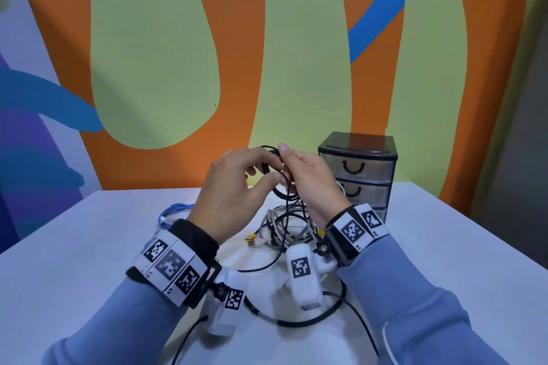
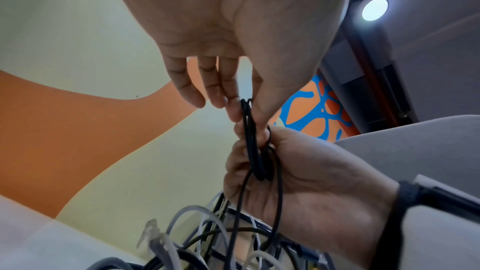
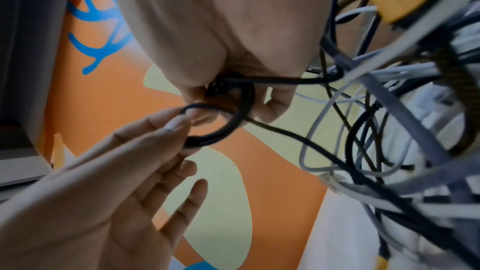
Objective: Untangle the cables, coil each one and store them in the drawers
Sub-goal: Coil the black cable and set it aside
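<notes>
Here both hands, left hand (image 1: 234, 187) and right hand (image 1: 308, 184), pinch the black cable (image 1: 280, 187) coil above the counter (image 1: 89, 246), fingers curled round it.

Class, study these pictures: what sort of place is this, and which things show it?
Probably an indoor workroom or activity space: a white table stands against a brightly painted mural wall, with a small drawer unit and tangled cables on it.

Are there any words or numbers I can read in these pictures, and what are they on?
No clear words or numbers.
Left wrist band: black-and-white square code patterns; two small marks along its edge, too blurred to read.
Right wrist band: square code patterns; one tiny mark at its edge, too small to read.
White camera mounts: code squares only, no letters.
Drawer unit, black cable and painted wall: no writing.
</notes>
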Demonstrator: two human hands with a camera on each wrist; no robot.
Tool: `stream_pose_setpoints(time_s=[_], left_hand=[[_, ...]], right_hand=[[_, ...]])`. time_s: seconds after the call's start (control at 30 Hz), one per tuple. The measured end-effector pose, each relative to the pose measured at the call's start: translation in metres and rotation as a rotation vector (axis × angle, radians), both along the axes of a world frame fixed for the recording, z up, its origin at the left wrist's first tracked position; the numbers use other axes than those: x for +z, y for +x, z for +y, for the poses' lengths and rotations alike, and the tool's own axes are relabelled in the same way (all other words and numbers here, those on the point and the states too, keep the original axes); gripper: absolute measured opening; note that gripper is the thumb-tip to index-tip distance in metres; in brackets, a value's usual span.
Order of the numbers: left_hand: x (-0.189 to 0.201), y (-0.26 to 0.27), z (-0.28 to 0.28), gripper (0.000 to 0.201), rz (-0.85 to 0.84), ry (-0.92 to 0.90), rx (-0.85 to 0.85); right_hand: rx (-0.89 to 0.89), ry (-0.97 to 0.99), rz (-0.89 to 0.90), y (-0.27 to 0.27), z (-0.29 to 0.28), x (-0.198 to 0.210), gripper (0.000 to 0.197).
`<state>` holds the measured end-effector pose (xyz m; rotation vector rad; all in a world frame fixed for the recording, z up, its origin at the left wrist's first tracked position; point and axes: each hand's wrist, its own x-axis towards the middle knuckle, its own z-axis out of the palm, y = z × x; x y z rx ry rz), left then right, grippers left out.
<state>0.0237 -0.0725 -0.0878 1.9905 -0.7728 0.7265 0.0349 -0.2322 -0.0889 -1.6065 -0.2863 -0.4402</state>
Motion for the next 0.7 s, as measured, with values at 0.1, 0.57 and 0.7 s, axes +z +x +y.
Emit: stream_pose_setpoints(time_s=[0.1, 0.57, 0.7], left_hand=[[-0.001, 0.001, -0.005, 0.011, 0.003, -0.033, -0.031], [0.006, 0.0, -0.002, 0.014, 0.099, -0.356, -0.029], [0.004, -0.002, -0.001, 0.024, 0.232, -0.227, -0.083]], right_hand=[[0.043, 0.064, 0.016, 0.001, 0.0, 0.0, 0.047], [-0.181, -0.098, -0.039, 0.005, 0.002, -0.006, 0.045], [-0.267, -0.139, -0.143, 0.006, 0.005, -0.01, 0.046]])
